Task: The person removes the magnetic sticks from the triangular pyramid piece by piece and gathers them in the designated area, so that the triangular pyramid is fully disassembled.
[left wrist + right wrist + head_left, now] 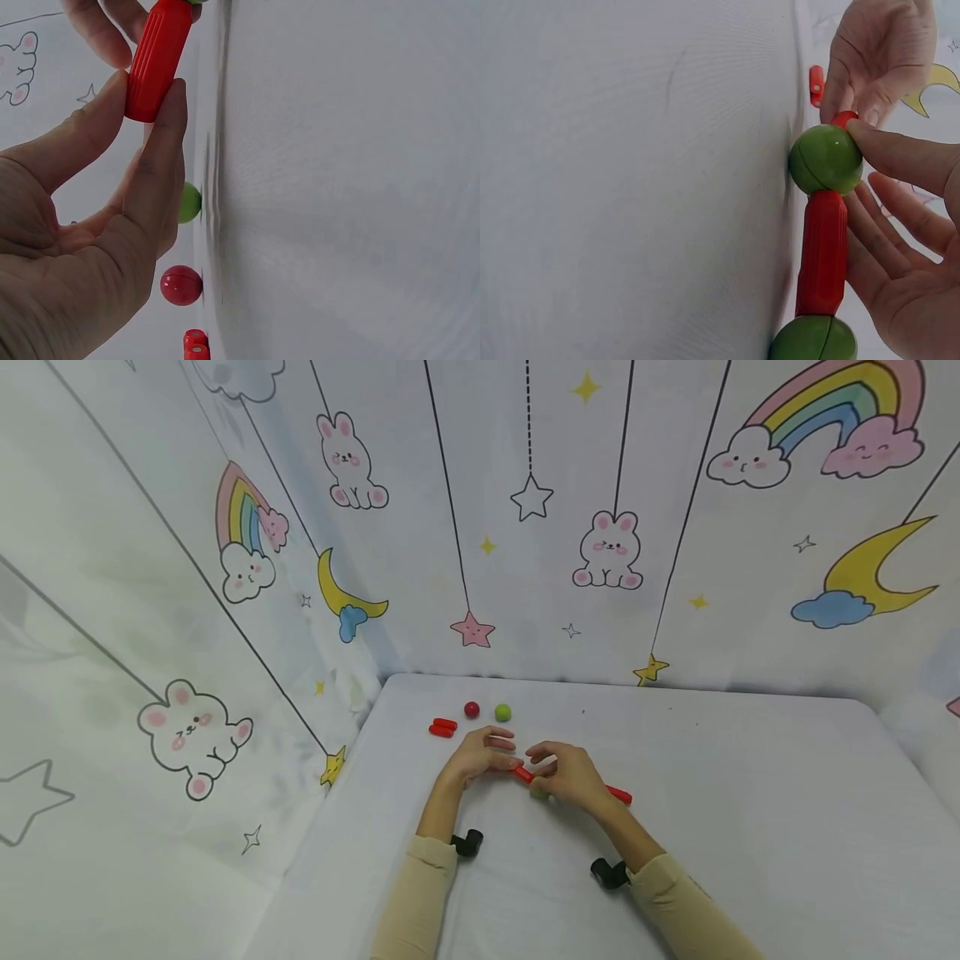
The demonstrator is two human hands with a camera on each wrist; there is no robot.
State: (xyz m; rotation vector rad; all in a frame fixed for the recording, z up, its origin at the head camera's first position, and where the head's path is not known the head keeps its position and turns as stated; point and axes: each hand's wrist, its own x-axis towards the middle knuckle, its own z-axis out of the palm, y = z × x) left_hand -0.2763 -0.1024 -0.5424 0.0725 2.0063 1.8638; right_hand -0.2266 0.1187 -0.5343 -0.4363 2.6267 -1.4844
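My left hand (480,756) pinches the lower end of a ribbed red rod (159,60) between thumb and fingers. The rod's other end meets a green ball (826,159). Around that ball, my right hand (573,777) has its thumb and fingers, with the thumb at the joint between ball and rod. A second red rod (823,255) runs from the same ball to another green ball (816,341), forming a chain. In the head view, my right hand hides most of this chain; a red rod end (619,795) shows to its right.
Beyond my left hand, a red ball (472,710) and a loose green ball (502,712) lie toward the table's back edge. Two more red rods (441,732) lie side by side, left of them. A patterned cloth (420,527) hangs behind the white table (750,827).
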